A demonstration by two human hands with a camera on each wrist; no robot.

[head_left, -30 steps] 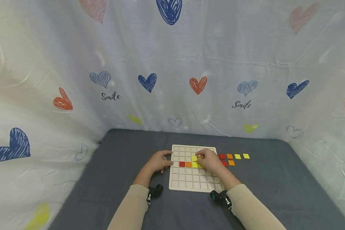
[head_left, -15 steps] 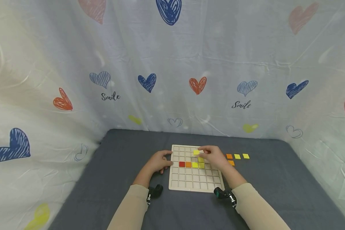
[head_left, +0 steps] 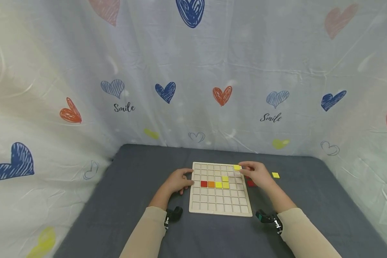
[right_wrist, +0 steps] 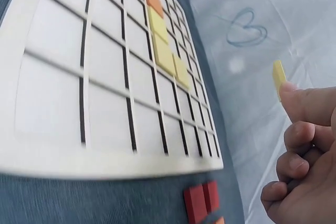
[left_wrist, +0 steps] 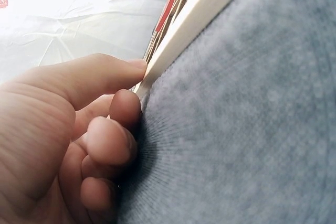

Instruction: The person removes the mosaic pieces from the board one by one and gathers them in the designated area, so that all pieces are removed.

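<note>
My right hand [head_left: 257, 173] pinches a small yellow square tile [right_wrist: 278, 77] between thumb and fingertips. In the right wrist view the tile is raised off the pale wooden grid board [head_left: 219, 209]; in the head view it overlaps the board's far right corner. A red tile [head_left: 204, 184], an orange tile [head_left: 211, 184] and two yellow tiles lie in one row of cells, with another yellow tile [head_left: 225, 178] one cell behind the right end. At the board's left edge, my left hand [head_left: 177, 180] touches the side with thumb and forefinger; its other fingers curl loosely beneath.
Right of the board lie red tiles [right_wrist: 195, 203] and an orange tile [right_wrist: 220, 221], partly covered by my right hand in the head view. Farther right sits a loose yellow tile [head_left: 275, 175]. A heart-printed curtain [head_left: 193, 71] rises behind the dark cloth-covered table [head_left: 142, 168].
My right hand has moved from the board's middle toward its far right corner, carrying the yellow tile. The row of tiles stays as it was, and my left hand keeps its place.
</note>
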